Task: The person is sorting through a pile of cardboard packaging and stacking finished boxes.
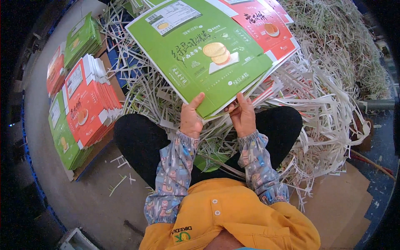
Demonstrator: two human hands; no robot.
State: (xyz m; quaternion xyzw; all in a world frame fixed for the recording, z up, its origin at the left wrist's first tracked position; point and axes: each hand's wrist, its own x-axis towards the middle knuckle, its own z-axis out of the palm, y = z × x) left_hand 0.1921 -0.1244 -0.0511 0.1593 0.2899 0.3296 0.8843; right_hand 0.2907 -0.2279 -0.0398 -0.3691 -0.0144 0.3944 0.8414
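A large printed cardboard sheet (179,54) with green and red carton panels slants across my lap; more sheet edges show under its right side. My left hand (191,120) grips its near corner, thumb on top and fingers hidden beneath. On the near right edge my right hand (243,118) is closed, fingers curled at the rim. Cut paper strips (212,139) lie under both hands, between my black-trousered legs. A green scrap (211,161) rests below them.
Left of me, stacks of flat red carton blanks (85,106) and green carton blanks (83,41) lie on brown cardboard. A big heap of white and green paper strips (321,112) spreads on the right. A metal pipe (378,105) juts in at the far right.
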